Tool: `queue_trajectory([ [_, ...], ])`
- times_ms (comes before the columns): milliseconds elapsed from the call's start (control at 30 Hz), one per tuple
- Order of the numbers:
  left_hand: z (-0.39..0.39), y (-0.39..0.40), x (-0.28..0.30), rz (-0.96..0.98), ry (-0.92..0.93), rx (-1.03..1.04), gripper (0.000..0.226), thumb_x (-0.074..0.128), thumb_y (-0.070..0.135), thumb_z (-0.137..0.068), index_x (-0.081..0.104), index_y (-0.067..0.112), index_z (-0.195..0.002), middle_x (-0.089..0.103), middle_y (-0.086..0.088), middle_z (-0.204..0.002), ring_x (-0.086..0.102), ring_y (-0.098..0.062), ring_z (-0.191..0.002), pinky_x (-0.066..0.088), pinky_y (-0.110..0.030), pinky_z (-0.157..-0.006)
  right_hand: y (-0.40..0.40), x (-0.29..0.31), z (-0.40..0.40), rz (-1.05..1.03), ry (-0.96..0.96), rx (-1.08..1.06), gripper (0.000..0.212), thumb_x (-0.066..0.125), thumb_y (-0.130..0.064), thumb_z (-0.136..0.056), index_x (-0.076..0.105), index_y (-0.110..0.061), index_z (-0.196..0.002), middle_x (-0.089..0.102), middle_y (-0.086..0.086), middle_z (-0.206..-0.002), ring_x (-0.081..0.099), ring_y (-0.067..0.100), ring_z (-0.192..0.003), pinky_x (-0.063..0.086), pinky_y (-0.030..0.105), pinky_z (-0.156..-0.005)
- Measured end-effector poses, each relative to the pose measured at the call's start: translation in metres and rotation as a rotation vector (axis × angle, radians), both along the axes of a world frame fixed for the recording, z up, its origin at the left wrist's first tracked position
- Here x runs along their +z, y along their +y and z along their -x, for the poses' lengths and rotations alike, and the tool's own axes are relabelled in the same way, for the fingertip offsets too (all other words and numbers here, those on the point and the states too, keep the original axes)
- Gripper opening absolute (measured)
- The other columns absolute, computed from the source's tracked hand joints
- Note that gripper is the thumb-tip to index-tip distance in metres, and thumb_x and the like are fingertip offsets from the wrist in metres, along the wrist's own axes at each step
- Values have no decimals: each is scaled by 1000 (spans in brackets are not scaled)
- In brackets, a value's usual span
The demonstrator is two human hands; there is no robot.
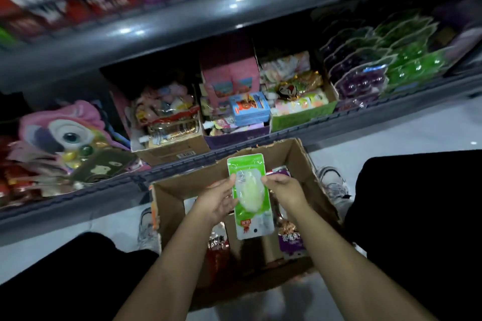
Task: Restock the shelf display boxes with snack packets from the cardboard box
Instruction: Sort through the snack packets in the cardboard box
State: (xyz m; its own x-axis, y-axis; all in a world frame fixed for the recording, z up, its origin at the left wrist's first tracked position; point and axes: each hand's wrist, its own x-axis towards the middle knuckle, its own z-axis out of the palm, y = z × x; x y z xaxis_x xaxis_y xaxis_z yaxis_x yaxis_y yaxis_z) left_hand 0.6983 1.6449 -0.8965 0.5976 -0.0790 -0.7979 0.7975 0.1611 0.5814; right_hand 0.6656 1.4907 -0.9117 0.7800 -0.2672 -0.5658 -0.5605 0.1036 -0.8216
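A green and white snack packet (249, 195) is held upright over the open cardboard box (169, 206) on the floor. My left hand (216, 198) grips its left edge and my right hand (285, 190) pinches its right edge. Inside the box lie a red packet (217, 242) and a purple packet (290, 240). On the low shelf just beyond stand display boxes: a brown one (172, 151) with mixed packets, a purple one (234, 135) and a green one (300, 114).
The grey shelf rail (182, 164) runs just behind the box. Purple and green jelly packs (370, 70) fill the shelf's right end, a pink parrot toy pack (65, 133) the left. My knees in black trousers and white shoes (331, 185) flank the box.
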Motion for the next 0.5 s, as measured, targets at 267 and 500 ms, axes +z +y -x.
queue_trajectory([
  [267,-12,12,130,82,-177,-5,22,51,35,-93,60,14,-90,63,-7,-87,60,-18,-80,56,-21,-51,-7,124,-21,-98,-100,148,32,67,-31,-84,69,-6,-105,64,5,-78,49,13,-44,39,22,-39],
  [500,-9,24,214,190,-371,10,28,50,36,-90,63,12,-94,67,-12,-93,65,-21,-86,59,-29,-64,-6,206,-35,-298,-179,228,39,64,-39,-83,61,-11,-111,66,7,-102,67,16,-71,51,20,-50],
])
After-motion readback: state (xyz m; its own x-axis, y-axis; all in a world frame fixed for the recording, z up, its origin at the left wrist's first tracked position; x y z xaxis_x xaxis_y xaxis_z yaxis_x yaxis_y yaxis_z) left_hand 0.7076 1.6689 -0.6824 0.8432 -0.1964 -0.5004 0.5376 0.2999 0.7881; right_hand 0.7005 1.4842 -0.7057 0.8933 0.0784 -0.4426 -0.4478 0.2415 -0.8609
